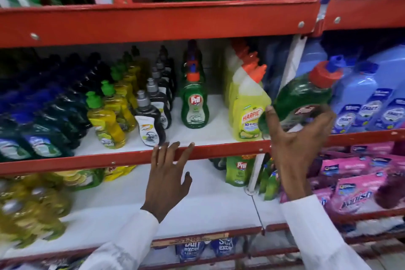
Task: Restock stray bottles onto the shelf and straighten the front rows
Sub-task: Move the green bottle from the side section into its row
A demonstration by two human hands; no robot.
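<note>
Green dish-soap bottle [303, 96], red-capped with a blue tip, sits tilted in a person's right hand [300, 138], cap leaning up and to the right, in front of the shelf's white upright post [291, 61]. The thumb presses the bottle's lower left side while the fingers [326, 116] wrap over its label from the right, so the hand is clamped on the bottle, which is held clear of the shelf board. Just left of it stands a row of yellow Harpic bottles [249, 114] with angled orange caps, the thumb tip nearly at the front one. Further left, a lone green Pril bottle [194, 105] heads a short file on the white shelf board, with bare board on either side. Rows of black bottles [151, 123], yellow bottles [107, 123] and dark green bottles [41, 138] fill the left stretch. Behind the held bottle are large blue jugs [372, 98]. The left hand [168, 180] is open, fingers spread, its fingertips resting on the red shelf edge [87, 160]. White sleeves cover both wrists.
</note>
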